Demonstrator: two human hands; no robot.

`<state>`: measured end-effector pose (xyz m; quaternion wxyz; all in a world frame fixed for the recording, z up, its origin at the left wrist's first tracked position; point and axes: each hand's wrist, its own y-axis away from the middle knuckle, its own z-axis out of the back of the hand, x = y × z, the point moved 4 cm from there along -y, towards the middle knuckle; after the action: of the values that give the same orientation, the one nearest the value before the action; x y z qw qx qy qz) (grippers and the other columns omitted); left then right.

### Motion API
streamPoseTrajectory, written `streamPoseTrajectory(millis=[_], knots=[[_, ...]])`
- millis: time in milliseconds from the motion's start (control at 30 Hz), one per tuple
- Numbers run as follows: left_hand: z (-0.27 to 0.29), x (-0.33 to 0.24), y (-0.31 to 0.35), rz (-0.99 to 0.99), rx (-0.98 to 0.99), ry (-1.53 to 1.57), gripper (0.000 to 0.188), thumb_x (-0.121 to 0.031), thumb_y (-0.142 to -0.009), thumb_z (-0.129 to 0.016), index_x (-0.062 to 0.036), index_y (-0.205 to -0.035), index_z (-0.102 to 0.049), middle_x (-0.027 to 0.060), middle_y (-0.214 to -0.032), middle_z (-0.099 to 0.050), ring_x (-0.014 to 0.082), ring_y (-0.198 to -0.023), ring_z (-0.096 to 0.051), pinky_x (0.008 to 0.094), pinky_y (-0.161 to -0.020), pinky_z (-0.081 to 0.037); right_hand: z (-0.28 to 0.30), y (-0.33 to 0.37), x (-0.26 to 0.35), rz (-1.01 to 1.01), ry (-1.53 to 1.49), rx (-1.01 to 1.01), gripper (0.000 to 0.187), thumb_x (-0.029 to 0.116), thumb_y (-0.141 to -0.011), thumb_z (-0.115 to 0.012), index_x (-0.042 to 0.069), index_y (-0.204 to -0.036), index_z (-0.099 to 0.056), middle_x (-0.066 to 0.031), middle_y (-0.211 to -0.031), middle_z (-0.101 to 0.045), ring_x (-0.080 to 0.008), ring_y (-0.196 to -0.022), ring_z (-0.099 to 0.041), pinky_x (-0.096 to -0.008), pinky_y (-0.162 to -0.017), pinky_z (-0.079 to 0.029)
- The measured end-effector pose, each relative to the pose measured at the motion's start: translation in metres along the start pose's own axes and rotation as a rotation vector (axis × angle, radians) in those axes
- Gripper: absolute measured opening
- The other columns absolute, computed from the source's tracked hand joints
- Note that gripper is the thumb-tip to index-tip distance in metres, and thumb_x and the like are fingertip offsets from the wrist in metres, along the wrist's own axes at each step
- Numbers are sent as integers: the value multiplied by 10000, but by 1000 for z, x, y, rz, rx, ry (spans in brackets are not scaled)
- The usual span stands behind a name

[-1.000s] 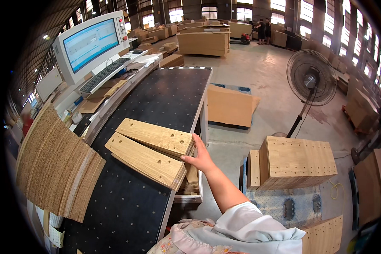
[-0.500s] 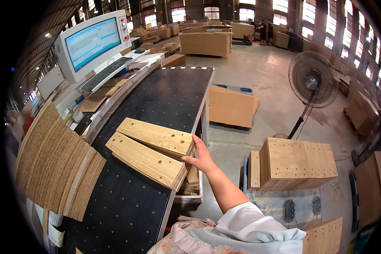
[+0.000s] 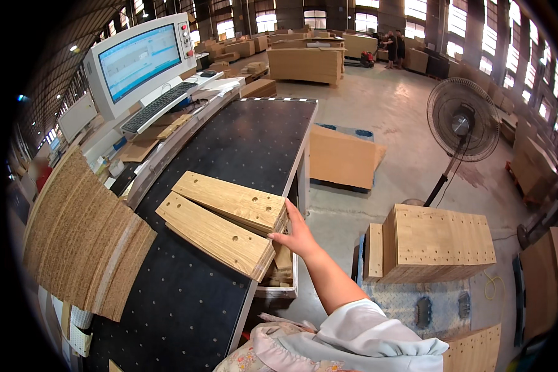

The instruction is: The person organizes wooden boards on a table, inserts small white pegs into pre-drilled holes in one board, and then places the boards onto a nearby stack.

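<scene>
Right hand point(image 3: 297, 235) against boards' point(image 3: 226, 196) end, grip partly hidden

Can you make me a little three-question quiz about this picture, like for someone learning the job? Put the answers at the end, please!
1. Pick one. The hand touching the wooden boards is the person's own: a) left, b) right.

2. True or false? The fan stands to the right of the black table.

3. Fill in the gap. In front of the monitor lies a dark ____.

Key: 1. b. 2. True. 3. Keyboard.
</scene>
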<state>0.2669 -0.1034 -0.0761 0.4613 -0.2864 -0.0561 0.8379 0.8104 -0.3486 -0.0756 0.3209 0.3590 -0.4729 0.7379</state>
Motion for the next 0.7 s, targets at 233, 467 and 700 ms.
streamPoseTrajectory(millis=[233,467,700], knots=[[2,1,3,102,64,79,583,-58,-825,-581,-76,-1339,-308,108,-1230,-438,224,-931,-527,421,-986,-392,-2,0,-3,42,-28,-49,1018,180,-605,-814,8,-1414,-221,-230,-1411,-295,-361,-1317,-297,-391,-1091,-259],[9,0,8,219,116,160,636,-39,-827,-575,-73,-1379,-261,96,-1240,-423,194,-921,-525,404,-999,-383,-5,1,-3,-22,-21,-55,1035,184,-593,-822,8,-1416,-220,-227,-1400,-317,-356,-1308,-313,-394,-1086,-270],[9,3,12,305,149,207,676,-27,-830,-567,-69,-1411,-224,88,-1250,-411,165,-911,-519,381,-998,-387,-3,2,-3,-34,2,-53,1064,173,-573,-811,29,-1429,-196,-220,-1411,-299,-340,-1326,-288,-398,-1099,-240]])
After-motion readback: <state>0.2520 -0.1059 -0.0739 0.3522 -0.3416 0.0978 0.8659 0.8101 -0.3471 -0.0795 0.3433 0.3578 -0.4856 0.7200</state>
